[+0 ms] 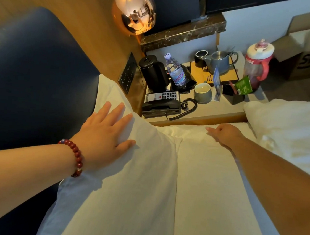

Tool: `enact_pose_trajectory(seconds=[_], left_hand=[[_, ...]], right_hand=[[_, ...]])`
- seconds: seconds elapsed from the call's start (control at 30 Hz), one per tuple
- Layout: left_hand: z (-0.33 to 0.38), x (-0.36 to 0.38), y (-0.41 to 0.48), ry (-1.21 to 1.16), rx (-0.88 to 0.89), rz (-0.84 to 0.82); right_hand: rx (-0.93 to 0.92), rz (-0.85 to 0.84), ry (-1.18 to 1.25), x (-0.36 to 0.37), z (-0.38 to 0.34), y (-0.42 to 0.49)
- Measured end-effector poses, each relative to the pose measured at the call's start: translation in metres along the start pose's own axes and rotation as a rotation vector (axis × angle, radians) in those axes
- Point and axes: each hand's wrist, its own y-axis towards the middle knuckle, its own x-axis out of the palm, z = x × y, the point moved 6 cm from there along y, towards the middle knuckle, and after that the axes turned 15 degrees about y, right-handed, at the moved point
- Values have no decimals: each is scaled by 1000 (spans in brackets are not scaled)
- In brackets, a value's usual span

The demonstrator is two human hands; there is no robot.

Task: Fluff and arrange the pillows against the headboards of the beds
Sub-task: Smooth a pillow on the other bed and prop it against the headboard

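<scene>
Left hand (104,137) flat on pillow (125,198), right hand (225,135) curled at its edge

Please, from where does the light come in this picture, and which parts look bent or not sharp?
Head view: warm light comes from the lit copper globe lamp, whose shell mirrors the room; the left hand throws a shadow on the white pillow; the blue headboard is dim. Head view: the wide lens stretches the picture toward its edges; the right hand looks slightly soft.

White pillows (127,180) lie on bed (182,131)
</scene>
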Motion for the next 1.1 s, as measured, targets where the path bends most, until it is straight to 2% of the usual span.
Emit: enact_pose_trajectory(seconds=[0.07,0.1,0.17,0.27,0.37,0.47,0.53,0.67,0.77,0.93,1.03,1.1], left_hand=[[5,-1,-3,29,38,17],[8,-1,-4,46,58,22],[14,-2,-8,71,88,22],[21,-4,-10,70,116,3],[25,-4,-12,63,142,-9],[27,-5,-15,82,176,14],[29,-5,-16,88,186,20],[49,-7,-20,128,212,-18],[81,-9,-31,164,282,7],[164,-13,-34,-143,347,26],[219,-5,-19,-323,251,69],[249,14,-9,-403,162,27]], right_hand=[[43,-112,-106,1,14,-3],[15,-92,-149,-2,17,-6],[-70,32,-185,-12,15,-11],[-195,313,-95,-22,5,-29],[-271,454,36,-28,9,-51],[-280,512,149,-36,26,-75],[-289,501,129,-32,43,-98],[-346,418,-124,-10,79,-147],[-317,359,-184,2,101,-177],[-285,277,-194,17,125,-210],[-287,261,-162,18,131,-215],[-294,238,-154,17,134,-214]])
